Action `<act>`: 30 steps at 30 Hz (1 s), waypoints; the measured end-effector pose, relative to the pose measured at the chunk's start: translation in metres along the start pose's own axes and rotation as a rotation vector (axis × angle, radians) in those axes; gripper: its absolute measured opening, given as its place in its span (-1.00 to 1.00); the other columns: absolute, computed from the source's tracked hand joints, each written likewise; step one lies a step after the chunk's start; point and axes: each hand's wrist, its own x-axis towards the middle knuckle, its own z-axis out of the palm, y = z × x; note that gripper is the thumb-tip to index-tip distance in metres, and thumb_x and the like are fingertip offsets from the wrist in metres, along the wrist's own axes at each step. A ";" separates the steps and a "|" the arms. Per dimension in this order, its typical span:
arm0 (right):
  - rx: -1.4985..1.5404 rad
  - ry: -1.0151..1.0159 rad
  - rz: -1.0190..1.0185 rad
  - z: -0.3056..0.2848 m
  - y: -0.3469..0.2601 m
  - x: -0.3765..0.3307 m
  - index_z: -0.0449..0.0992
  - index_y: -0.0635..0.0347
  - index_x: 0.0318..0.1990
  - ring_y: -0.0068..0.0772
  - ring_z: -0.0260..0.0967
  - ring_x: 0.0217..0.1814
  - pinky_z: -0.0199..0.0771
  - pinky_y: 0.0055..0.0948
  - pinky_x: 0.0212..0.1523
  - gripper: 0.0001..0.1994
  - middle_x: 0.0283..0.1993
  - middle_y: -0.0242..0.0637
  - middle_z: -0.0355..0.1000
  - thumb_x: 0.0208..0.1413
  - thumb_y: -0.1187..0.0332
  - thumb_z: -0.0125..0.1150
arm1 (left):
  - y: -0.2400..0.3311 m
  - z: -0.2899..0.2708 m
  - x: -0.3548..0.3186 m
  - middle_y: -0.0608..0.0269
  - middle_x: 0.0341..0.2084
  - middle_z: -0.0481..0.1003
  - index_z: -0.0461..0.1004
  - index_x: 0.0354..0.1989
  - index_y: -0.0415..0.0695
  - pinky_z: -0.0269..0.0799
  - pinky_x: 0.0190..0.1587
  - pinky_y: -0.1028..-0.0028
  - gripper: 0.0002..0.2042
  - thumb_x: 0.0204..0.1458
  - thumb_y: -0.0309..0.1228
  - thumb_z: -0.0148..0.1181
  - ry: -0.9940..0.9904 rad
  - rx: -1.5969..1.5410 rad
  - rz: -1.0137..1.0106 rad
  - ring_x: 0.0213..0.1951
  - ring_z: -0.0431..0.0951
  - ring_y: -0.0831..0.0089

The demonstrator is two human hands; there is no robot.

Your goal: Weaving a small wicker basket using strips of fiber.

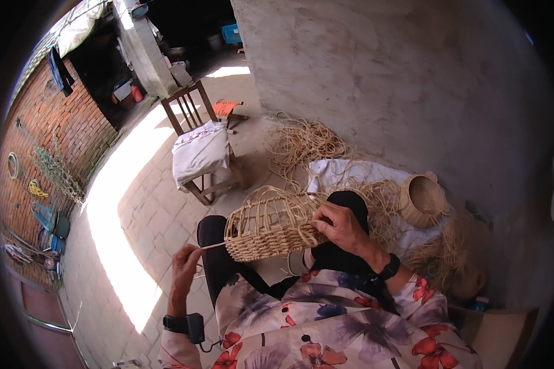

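A half-woven straw basket [258,245] lies across my knees, its near side densely woven and its upper part an open frame of upright stakes. My left hand [183,265] is closed in a pinch on a pale straw cord [214,246] that runs taut to the basket's left end. At the opposite end, my right hand [343,229] grips the basket's rim with thumb and fingers. A few loose cord loops hang around that end. The fingertips of my right hand are partly hidden against the weave.
Heaps of loose straw cord [311,144] lie by the wall, some on a white cloth [332,172]. A round woven basket [423,200] stands on the cloth. Ahead is a wooden chair [206,144] with a white cloth on its seat, near a small orange-topped stool [228,108].
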 end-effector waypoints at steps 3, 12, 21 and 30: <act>0.085 -0.050 0.038 -0.006 -0.005 0.003 0.46 0.28 -0.32 -0.41 0.41 -0.39 0.42 -0.44 -0.35 -0.90 -0.37 -0.25 0.40 0.05 0.47 0.24 | -0.063 -0.091 -0.007 0.49 -0.72 0.26 0.52 -0.44 -0.19 0.02 -0.63 0.58 -0.84 0.13 -0.39 0.16 0.175 0.185 -0.117 -0.67 0.16 0.70; 0.072 -0.005 0.020 -0.010 -0.015 0.007 0.47 0.27 -0.26 -0.45 0.38 -0.39 0.41 -0.50 -0.32 -0.90 -0.35 -0.28 0.37 0.04 0.53 0.17 | -0.105 -0.106 -0.007 0.36 -0.67 0.42 0.58 -0.30 -0.21 0.24 -0.55 0.54 -0.84 0.13 -0.37 0.18 0.175 0.306 -0.195 -0.61 0.35 0.61; -0.345 -0.058 -0.190 0.056 -0.019 0.092 0.44 0.25 -0.09 0.05 0.42 -0.09 0.44 -0.14 -0.06 -0.72 -0.18 -0.04 0.42 0.07 0.33 0.21 | -0.036 -0.010 0.069 0.11 -0.22 0.61 0.57 -0.07 -0.20 0.48 -0.08 0.39 -0.72 0.14 -0.32 0.12 -0.022 0.173 0.068 -0.17 0.61 0.33; 0.118 -0.295 0.214 0.063 0.014 0.093 0.55 0.31 -0.19 -0.23 0.53 -0.19 0.46 -0.23 -0.16 -0.59 -0.28 -0.12 0.56 0.28 0.08 0.00 | 0.026 0.070 0.092 0.06 -0.24 0.57 0.59 -0.11 -0.16 0.34 0.07 0.28 -0.63 0.18 -0.10 0.12 -0.314 0.179 0.311 -0.05 0.51 0.15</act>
